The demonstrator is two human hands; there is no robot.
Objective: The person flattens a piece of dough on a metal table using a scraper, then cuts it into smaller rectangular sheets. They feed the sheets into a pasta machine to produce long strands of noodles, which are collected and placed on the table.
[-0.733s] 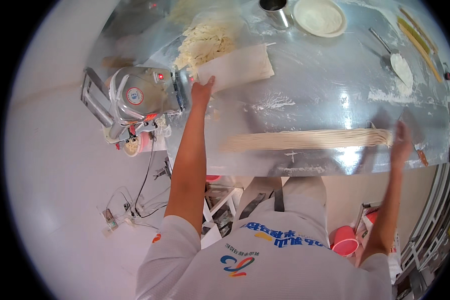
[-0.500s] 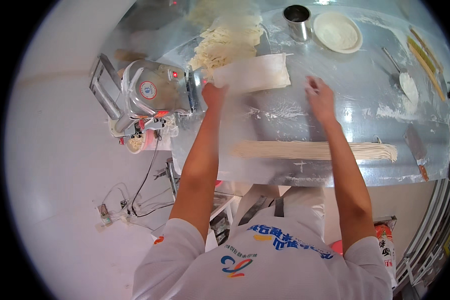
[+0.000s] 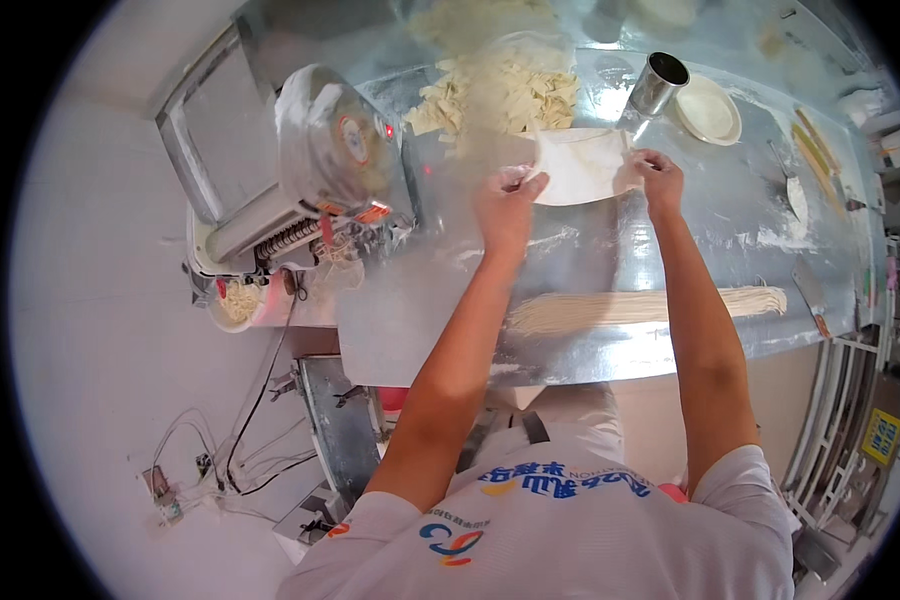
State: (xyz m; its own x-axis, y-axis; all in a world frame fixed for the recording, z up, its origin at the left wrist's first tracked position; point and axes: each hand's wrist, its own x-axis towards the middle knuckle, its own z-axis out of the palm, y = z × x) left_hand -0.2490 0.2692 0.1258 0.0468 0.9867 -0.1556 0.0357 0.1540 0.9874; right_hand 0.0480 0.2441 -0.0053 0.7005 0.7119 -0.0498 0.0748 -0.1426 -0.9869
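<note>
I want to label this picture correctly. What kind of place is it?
Probably a small noodle-making workshop or kitchen: a floured steel table, a dough-rolling machine, and a long bundle of fresh noodles.

1. The dough sheet (image 3: pixel 580 165) is pale cream, plain and unpatterned.
2. The worktop (image 3: pixel 670 240) is shiny silver-grey, dusted with white flour patches.
3. The heap of dough pieces (image 3: pixel 500 90) is creamy yellow.
4. The bundle of noodles (image 3: pixel 650 305) is pale beige, streaked with fine lengthwise lines.
5. The metal cup (image 3: pixel 658 85) is silver with a dark opening.
6. The plate (image 3: pixel 708 108) is off-white.
7. The machine (image 3: pixel 320 160) is grey metal with small red and orange marks.
8. The shirt (image 3: pixel 570 540) is white with blue, orange and red print.
</note>
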